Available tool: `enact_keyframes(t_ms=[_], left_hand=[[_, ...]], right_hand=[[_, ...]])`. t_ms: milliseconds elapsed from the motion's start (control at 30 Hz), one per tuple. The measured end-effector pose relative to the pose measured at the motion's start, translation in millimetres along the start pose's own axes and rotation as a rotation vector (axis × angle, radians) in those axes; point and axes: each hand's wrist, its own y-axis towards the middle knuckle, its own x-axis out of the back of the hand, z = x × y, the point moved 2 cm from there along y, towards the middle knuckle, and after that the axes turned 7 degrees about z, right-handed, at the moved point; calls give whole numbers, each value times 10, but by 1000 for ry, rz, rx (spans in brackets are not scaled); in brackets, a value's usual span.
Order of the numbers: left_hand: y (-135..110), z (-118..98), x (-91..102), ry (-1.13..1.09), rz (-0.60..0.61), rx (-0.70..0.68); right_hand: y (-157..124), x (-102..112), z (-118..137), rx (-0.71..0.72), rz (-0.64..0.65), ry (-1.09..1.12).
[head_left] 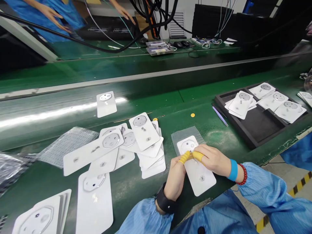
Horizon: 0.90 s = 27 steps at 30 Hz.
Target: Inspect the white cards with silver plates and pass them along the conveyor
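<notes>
A white rounded card point(198, 175) with a printed grey octagonal design lies under my hands, tilted, its upper end over a translucent plastic sheet point(176, 136). My left hand point(177, 174) and my right hand point(215, 159) meet at the card's design, both wearing yellow finger covers. Their thumbs and fingertips are pinched together just above the card's surface. Whatever sits between the fingertips is too small and too covered to make out. Left of my hands, a pile of similar white cards point(146, 130) is fanned out on the green bench point(136, 201).
At the right stands a black divided tray point(259, 126) with white cards in it, and purple tweezers point(220, 116) beside it. Yellow round pieces point(192, 115) lie on the bench. Bubble wrap point(67, 146) and more cards point(95, 201) are left. A co-worker's hand point(52, 16) shows across the bench.
</notes>
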Motion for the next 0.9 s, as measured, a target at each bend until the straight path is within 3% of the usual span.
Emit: enact_keyframes(t_ms=[200,400,600,733,900], left_hand=[[4,11,9,10,-7,-2],[-52,-15,-15,157,88,69],[-583,-1,36,313,57,29],[-985,20,76,354,-64,-49],[-1096,-38,-10,339,-85,-52]], right_hand=[[-62,-65,-75,-10,15,81],[-100,-87,-283,-201,21,142],[-86,54,-478,-395,-46,291],[-18,370,-249,-440,-155,501],[188,650,369,-276,-119,654]])
